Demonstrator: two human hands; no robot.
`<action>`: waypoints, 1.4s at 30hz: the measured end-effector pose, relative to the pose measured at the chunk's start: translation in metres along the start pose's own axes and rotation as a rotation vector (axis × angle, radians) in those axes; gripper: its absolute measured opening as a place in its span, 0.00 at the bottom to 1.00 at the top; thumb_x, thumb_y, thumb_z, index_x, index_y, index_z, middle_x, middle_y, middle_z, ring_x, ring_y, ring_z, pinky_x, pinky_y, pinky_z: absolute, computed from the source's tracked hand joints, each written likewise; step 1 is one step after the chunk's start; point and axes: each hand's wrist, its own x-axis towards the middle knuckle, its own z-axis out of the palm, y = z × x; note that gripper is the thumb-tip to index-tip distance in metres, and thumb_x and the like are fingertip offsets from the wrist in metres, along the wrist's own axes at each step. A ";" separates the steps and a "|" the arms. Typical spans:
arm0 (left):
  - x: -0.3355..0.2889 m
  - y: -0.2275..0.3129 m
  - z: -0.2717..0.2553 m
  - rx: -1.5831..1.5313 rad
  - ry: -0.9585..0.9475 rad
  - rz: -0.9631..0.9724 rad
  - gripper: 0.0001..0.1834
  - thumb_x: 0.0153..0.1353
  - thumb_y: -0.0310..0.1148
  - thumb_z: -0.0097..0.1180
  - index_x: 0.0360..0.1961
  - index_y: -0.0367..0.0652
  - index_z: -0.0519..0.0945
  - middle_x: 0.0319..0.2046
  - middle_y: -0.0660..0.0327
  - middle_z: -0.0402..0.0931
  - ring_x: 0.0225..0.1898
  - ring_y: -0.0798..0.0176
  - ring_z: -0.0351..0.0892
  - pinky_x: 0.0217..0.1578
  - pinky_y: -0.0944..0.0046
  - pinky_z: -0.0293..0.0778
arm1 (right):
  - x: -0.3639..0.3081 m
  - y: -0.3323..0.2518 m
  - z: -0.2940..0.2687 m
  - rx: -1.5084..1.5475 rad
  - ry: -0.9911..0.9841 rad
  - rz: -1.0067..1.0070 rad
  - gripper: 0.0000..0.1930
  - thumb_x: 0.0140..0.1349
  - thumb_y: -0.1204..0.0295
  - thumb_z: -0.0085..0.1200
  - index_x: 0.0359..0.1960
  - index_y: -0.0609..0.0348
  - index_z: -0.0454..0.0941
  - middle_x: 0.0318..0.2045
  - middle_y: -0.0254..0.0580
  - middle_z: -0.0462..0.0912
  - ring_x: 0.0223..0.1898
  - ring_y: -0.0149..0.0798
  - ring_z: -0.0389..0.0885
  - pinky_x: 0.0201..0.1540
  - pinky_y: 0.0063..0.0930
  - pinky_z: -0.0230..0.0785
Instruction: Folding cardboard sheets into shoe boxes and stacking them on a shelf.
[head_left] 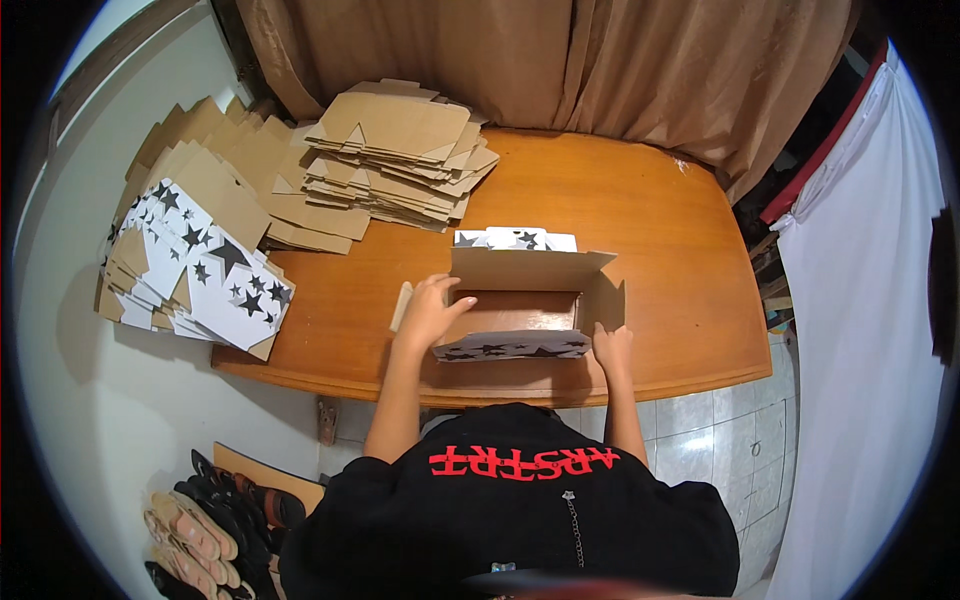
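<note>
- A half-folded cardboard box, brown inside and white with black stars outside, is seen near the 6 o'clock edge of the wooden table; its inside is shown bare.
- The left hand is laid on the box's left wall, fingers spread over the rim; a narrow brown flap is seen just beside it at 9 o'clock.
- The right hand is pressed on the box's near right corner, fingers curled on the front wall; whether the card is pinched cannot be told.
- The rear flap is held upright, and a star-printed panel is seen behind it at 12 o'clock.
- A stack of flat brown blanks is piled at 11 o'clock from the box.
- A fanned stack of star-printed blanks is spread at 9 o'clock, overhanging the table's edge.
- A brown curtain is hung at 12 o'clock.
- Sandals are lined on the floor at 7 o'clock.
</note>
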 end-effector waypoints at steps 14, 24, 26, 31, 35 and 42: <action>-0.005 -0.057 0.022 0.053 -0.187 0.064 0.66 0.31 0.71 0.59 0.64 0.35 0.50 0.66 0.40 0.32 0.68 0.45 0.24 0.63 0.45 0.27 | 0.036 0.040 0.040 0.862 0.362 0.151 0.39 0.47 0.64 0.65 0.58 0.65 0.58 0.41 0.53 0.72 0.46 0.49 0.71 0.50 0.42 0.64; -0.017 -0.039 0.032 0.369 -0.070 0.071 0.72 0.14 0.72 0.63 0.62 0.36 0.58 0.66 0.43 0.36 0.68 0.44 0.32 0.61 0.36 0.32 | 0.026 -0.025 0.004 -0.272 0.530 -0.092 0.43 0.39 0.70 0.66 0.59 0.63 0.57 0.56 0.56 0.57 0.57 0.55 0.59 0.58 0.54 0.50; -0.012 -0.031 0.027 0.445 -0.115 0.002 0.73 0.13 0.71 0.64 0.62 0.36 0.58 0.67 0.45 0.35 0.68 0.45 0.32 0.62 0.39 0.32 | 0.037 -0.021 0.008 -0.264 0.435 -0.213 0.38 0.41 0.71 0.64 0.57 0.65 0.60 0.54 0.55 0.61 0.56 0.54 0.60 0.58 0.54 0.50; 0.000 -0.041 0.028 0.433 -0.112 -0.029 0.67 0.21 0.72 0.61 0.61 0.37 0.61 0.67 0.49 0.37 0.68 0.47 0.34 0.61 0.35 0.34 | 0.065 -0.043 0.015 -0.174 0.078 -0.129 0.27 0.48 0.74 0.56 0.51 0.70 0.64 0.43 0.60 0.71 0.47 0.57 0.70 0.50 0.47 0.63; 0.012 -0.063 0.040 0.243 -0.058 -0.102 0.49 0.45 0.57 0.60 0.63 0.39 0.58 0.68 0.53 0.37 0.68 0.49 0.36 0.61 0.37 0.37 | 0.088 -0.032 0.035 -0.178 0.073 -0.056 0.29 0.48 0.76 0.56 0.52 0.73 0.61 0.41 0.65 0.72 0.42 0.62 0.73 0.43 0.44 0.69; 0.011 -0.059 0.036 0.243 -0.106 -0.156 0.50 0.42 0.42 0.66 0.64 0.41 0.53 0.68 0.54 0.36 0.68 0.50 0.36 0.62 0.41 0.42 | 0.100 -0.047 0.021 -0.153 -0.049 -0.028 0.35 0.44 0.77 0.56 0.58 0.60 0.57 0.38 0.61 0.76 0.37 0.59 0.77 0.39 0.44 0.71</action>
